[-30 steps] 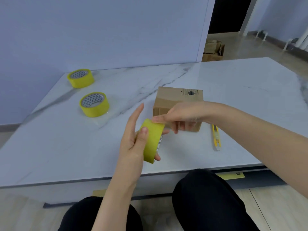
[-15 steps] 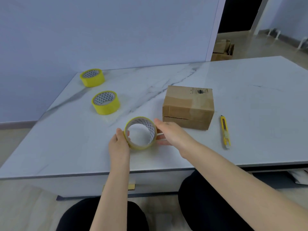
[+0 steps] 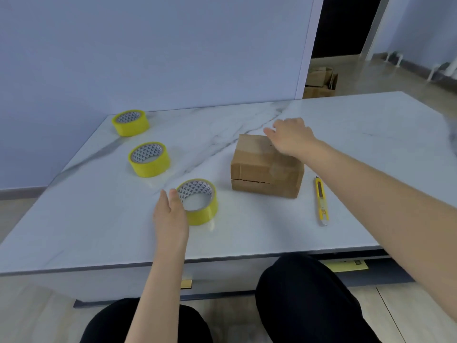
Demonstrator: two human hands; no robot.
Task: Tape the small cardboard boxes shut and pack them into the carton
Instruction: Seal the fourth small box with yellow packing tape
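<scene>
Right hand [image 3: 290,139] has shifted from tape roll [image 3: 197,203] to small cardboard box [image 3: 265,167], central on the surface [image 3: 371,149]. Box judged light, stiff; best gripped by opposite side walls. Its far top edge lies under loosely spread right fingers; left hand [image 3: 170,214] fingers, straight, touch the roll.

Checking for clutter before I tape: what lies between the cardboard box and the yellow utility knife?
Nothing: the head view shows only bare table between the cardboard box and the utility knife.
</scene>
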